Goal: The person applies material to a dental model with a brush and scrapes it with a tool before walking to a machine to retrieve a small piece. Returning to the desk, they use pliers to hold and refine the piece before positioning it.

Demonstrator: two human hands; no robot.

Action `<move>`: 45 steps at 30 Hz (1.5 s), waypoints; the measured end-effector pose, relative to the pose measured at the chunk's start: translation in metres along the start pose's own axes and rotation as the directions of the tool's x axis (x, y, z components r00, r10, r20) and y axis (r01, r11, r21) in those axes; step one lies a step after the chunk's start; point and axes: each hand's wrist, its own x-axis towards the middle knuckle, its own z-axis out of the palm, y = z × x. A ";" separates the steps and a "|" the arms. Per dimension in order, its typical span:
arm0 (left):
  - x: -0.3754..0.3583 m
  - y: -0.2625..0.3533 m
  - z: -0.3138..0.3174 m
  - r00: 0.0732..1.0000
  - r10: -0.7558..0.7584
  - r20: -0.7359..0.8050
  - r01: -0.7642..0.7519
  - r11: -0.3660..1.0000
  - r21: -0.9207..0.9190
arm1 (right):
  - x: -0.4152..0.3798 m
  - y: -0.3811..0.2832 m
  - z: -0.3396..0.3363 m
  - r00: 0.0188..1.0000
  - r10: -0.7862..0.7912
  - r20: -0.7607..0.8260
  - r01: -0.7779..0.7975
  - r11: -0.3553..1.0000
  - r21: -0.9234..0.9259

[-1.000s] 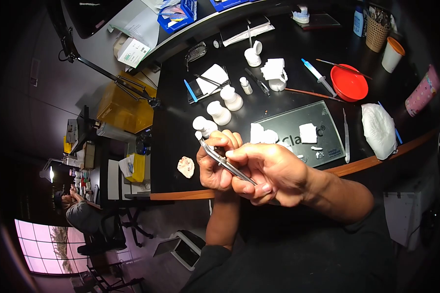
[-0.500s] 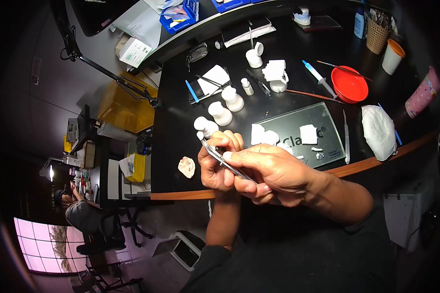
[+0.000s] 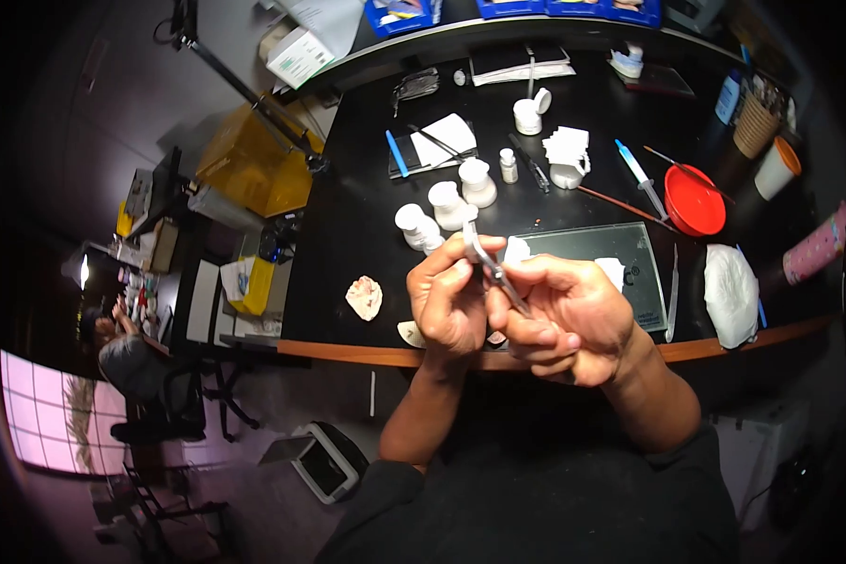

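Note:
In front of my chest both hands are on a slim, hinged metal tool with curved jaws, like a caliper. A small white piece sits at its upper tip, overlapping the jars behind. My left hand is closed round the upper part, index finger and thumb near the jaws. Lower down, my right hand grips the arms between thumb and fingers. A pinkish-white dental cast lies on the black bench to the left of my left hand. Behind my right hand is a glass slab, partly covered, with white pieces on it.
White jars stand in a row beyond my hands. Farther right are a syringe, a red bowl, a brush and a white bundle. A wooden edge borders the bench. Another person sits at far left.
The view has shifted, so bench items appear farther right. My hands have turned, and the tool stands more upright with the white piece still at its tip. My right hand's fingers have loosened slightly.

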 end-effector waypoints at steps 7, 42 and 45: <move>0.002 0.005 0.001 0.998 -0.059 0.036 0.052 0.986 0.156 | -0.005 -0.006 -0.014 0.997 -0.004 0.077 -0.003 0.997 0.083; 0.012 0.016 -0.005 0.947 -0.067 0.314 0.006 0.981 0.193 | -0.020 0.003 -0.033 0.976 -0.089 0.200 0.117 0.984 -0.136; 0.014 0.011 -0.006 0.932 -0.049 0.359 -0.016 0.984 0.177 | -0.021 0.004 -0.033 0.975 -0.087 0.206 0.117 0.983 -0.138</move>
